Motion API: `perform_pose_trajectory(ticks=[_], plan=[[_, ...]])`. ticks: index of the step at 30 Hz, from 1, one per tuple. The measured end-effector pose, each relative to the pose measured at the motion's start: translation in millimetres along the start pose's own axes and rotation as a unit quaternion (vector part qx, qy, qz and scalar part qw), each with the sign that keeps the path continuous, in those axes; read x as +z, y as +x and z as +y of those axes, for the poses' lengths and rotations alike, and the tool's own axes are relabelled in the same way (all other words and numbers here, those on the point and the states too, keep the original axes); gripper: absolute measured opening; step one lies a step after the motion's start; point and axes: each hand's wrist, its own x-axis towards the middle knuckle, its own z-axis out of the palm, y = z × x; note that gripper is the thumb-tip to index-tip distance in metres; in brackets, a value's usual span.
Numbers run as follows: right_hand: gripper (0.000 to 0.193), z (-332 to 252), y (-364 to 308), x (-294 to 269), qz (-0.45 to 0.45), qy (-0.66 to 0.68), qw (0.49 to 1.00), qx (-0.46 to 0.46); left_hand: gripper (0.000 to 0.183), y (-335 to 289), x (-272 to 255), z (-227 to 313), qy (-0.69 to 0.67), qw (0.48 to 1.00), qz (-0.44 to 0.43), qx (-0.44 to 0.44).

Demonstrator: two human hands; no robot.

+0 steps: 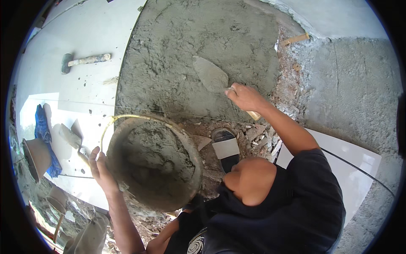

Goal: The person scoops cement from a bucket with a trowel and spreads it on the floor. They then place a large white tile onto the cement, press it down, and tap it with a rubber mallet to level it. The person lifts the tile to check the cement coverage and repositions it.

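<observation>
At frame centre the right hand (pixel 244 96) grips a trowel (pixel 210 75) spreading the mortar bed (pixel 190 46), while the left hand (pixel 101 169) clasps the mortar bucket's (pixel 154 165) rim lower left; smoothing likely needs even strokes.

Your single head camera looks steeply down from above, close over the wet mortar bed (pixel 190 55) on the floor. Your arms enter from the near edge, the fisheye bending the tile (pixel 84 34) edges at far left.
</observation>
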Motion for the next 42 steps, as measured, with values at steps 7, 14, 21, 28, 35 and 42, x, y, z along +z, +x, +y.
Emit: perform_pose_trajectory(ticks=[7,14,21,28,35,42], plan=[[0.026,26.7,64.4,-40.2,0.098,-0.233,0.967,-0.040,0.029,3.8,11.7,8.9,0.024,1.000,-0.011,-0.004],[0.033,93.5,90.0,-94.6,0.088,-0.180,0.970,0.139,0.029,-5.1,16.7,14.5,0.024,1.000,0.013,-0.010],[0.048,129.6,62.7,-76.6,0.151,-0.151,0.967,0.142,0.030,0.3,10.8,8.6,0.002,1.000,-0.002,-0.026],[0.050,224.9,70.7,-93.9,0.086,-0.164,0.950,0.252,0.029,1.3,13.0,10.4,0.027,1.000,-0.011,-0.008],[0.040,47.9,149.9,-70.7,0.157,0.476,0.831,0.240,0.031,-4.3,15.4,13.3,0.016,1.000,0.005,-0.011],[0.042,-82.1,141.5,-49.7,-0.128,0.144,0.981,0.022,0.031,-6.2,19.2,15.5,-0.025,0.999,0.003,-0.032]])
